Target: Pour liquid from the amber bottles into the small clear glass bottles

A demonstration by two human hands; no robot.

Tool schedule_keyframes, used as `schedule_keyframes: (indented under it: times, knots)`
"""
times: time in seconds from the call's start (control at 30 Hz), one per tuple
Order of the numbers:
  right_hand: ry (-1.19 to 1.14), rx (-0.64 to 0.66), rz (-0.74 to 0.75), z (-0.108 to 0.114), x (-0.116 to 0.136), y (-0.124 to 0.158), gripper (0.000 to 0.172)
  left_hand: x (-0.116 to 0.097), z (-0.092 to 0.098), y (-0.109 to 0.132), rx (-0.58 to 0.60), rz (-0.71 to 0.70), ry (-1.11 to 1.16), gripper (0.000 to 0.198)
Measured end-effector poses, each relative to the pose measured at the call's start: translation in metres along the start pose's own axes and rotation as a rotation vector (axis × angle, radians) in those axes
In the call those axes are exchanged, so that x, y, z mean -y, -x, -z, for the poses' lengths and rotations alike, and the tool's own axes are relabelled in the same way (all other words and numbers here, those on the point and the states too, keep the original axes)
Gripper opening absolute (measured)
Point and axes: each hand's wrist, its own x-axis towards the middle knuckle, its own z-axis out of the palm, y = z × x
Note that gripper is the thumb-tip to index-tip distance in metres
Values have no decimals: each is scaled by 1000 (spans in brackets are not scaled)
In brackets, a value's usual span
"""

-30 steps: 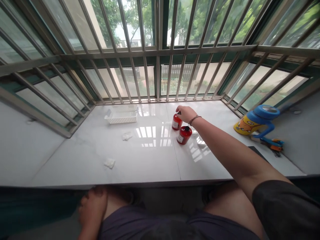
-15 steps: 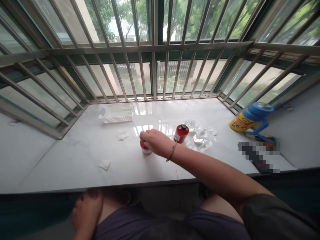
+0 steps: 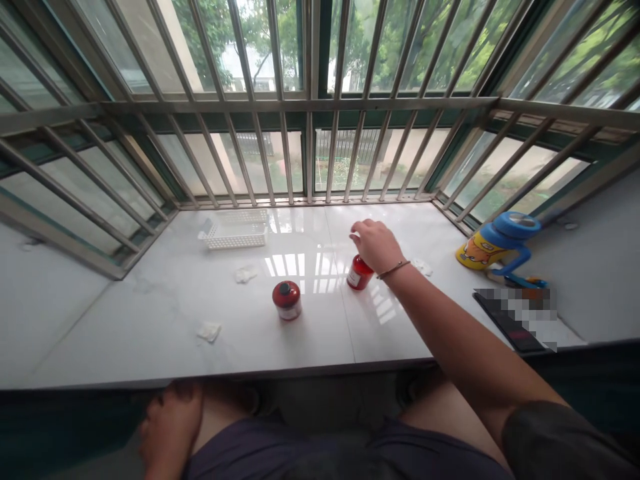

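Our right hand (image 3: 375, 245) sits in the middle of the frame, curled down over the top of a red bottle (image 3: 359, 275), its fingers closed and hiding the bottle's cap. The bottle looks slightly tilted under the hand, and its white label faces us. A thin bracelet (image 3: 393, 269) circles our wrist, and our bare forearm (image 3: 450, 327) runs down to the lower right into a dark sleeve (image 3: 560, 447).

Left of the hand, well apart from it, a second red bottle (image 3: 287, 300) with a dark cap stands upright on the glossy white surface (image 3: 320, 340). A scrap of white tissue (image 3: 423, 267) lies just right of our hand, and two more, (image 3: 245, 274) and (image 3: 209, 331), lie left of the second bottle. At the upper left of the frame, a white plastic basket (image 3: 234, 230) rests near the window. At the right, a yellow cartoon cup (image 3: 473, 253) with a blue lid and handle stands near a pixelated dark object (image 3: 515, 320).

Steel window bars (image 3: 310, 153) line the far edge of the surface, with trees beyond them. We cannot pick out our left hand for certain: a blurred bare shape (image 3: 170, 417) at the bottom left, below the surface's front edge, is unclear.
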Motion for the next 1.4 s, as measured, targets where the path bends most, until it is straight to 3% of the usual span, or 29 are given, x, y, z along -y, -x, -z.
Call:
schedule_keyframes:
  times: [0.13,0.27,0.53,0.77,1.0,1.07,1.13,1.23,1.4]
  knots:
    - [116,154,-233,-15,-61,-20,26,-1,1,2,-6,13,12,69]
    - [138,268,-278,-29,-89,-24,36,-3,3,5,-16,10,22,69]
    - [76,277,-267,-35,-98,-26,39,-6,6,6,15,44,4,80]
    - [29,87,-257,2,-95,-17,22,-10,9,11,-11,56,20,83]
    - [66,-213,-81,95,-63,6,24,-7,9,9,-26,-16,9,67]
    - [30,-202,-21,116,-44,22,19,-7,8,9,-24,-28,7,65]
    - [-16,-134,38,124,-24,41,15,-8,8,9,-24,-13,6,67]
    - [-93,36,93,105,7,68,14,-8,8,9,-23,-4,9,69]
    - [-234,268,192,31,48,104,17,-7,9,8,-3,-29,17,66]
